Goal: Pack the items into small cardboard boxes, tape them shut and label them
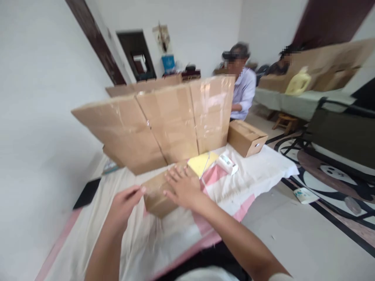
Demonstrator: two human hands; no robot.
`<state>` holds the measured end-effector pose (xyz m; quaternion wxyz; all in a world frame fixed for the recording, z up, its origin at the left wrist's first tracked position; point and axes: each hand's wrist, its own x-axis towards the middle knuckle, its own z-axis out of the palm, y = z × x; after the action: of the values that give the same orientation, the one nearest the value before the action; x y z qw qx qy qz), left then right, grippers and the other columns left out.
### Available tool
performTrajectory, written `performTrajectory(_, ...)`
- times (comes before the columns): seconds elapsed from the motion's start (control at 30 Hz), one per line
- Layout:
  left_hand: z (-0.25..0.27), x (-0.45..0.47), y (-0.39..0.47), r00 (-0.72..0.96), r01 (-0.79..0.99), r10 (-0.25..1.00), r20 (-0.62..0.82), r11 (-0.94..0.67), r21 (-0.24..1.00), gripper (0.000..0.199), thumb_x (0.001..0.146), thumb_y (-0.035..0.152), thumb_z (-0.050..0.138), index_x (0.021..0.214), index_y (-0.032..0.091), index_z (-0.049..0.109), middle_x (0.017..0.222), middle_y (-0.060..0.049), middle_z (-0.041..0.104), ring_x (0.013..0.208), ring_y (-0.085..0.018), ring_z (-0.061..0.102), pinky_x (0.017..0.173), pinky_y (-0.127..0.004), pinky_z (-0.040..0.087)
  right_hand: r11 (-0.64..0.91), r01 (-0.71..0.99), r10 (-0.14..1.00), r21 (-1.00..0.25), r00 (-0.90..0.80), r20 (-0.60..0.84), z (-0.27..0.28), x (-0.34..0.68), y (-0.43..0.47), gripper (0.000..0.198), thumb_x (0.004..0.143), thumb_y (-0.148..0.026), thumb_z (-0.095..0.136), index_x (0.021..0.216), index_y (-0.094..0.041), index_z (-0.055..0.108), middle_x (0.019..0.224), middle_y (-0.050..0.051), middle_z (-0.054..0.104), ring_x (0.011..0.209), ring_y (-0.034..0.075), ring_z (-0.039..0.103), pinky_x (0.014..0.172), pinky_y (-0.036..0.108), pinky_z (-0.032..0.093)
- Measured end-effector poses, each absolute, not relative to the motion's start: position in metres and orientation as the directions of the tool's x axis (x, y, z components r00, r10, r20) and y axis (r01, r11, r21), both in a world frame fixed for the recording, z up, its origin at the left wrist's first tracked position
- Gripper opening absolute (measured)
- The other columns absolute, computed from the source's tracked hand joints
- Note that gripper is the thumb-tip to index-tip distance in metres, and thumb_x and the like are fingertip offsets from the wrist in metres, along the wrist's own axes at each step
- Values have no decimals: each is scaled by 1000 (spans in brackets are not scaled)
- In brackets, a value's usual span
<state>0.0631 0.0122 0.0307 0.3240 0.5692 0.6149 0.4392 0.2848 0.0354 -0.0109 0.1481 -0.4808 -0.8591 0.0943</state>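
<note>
White-walled room (pixel 193 31); cloth-covered surface (pixel 258 175), one tall cardboard screen (pixel 178 128) across it. One carton (pixel 241 136) near the far right corner; one small brown box (pixel 158 197), plain, faintly shiny, between screen and near edge. Right hand (pixel 184 189) released, flat on its top; left hand (pixel 124 203) half-curled at one end, grip impossible to tell.

A tall cardboard wall (pixel 164 128) spans the table ahead of us, blocking any reach straight forward. Our right hand (pixel 183 187) lies on a small box (pixel 159 203), covering much of its top. To the right, a white packet (pixel 227 164) and a carton (pixel 247 138) stand in the way; we could pass over the cloth (pixel 249 175) before them. More open cloth separates our left hand (pixel 125 203) from a black slab (pixel 87 194).
</note>
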Motion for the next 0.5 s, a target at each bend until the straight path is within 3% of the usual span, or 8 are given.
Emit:
performTrajectory(0.2, 27, 58, 22, -60, 426, 997, -54, 74, 902, 26, 73, 47, 78, 72, 21, 76, 75, -3, 71, 70, -16, 56, 66, -26, 46, 534, 803, 846, -265, -505, 173, -15, 283, 39, 66, 105, -55, 36, 159, -17, 36, 169, 9, 25, 158, 34, 15, 128, 60, 10)
performTrajectory(0.43, 15, 55, 25, -9, 412, 989, -147, 138, 901, 28, 73, 45, 79, 88, 21, 77, 80, -2, 66, 71, -14, 56, 65, -26, 45, 531, 803, 847, -272, -495, 191, -13, 282, 38, 65, 105, -53, 38, 159, -17, 39, 168, 9, 29, 157, 37, 21, 126, 60, 13)
performTrajectory(0.5, 11, 56, 26, -23, 438, 993, -112, 110, 892, 29, 74, 44, 79, 88, 20, 78, 75, -1, 63, 67, -14, 54, 63, -27, 44, 529, 804, 848, -271, -487, 210, -14, 282, 38, 64, 105, -53, 38, 158, -17, 39, 167, 9, 31, 156, 36, 22, 126, 60, 13)
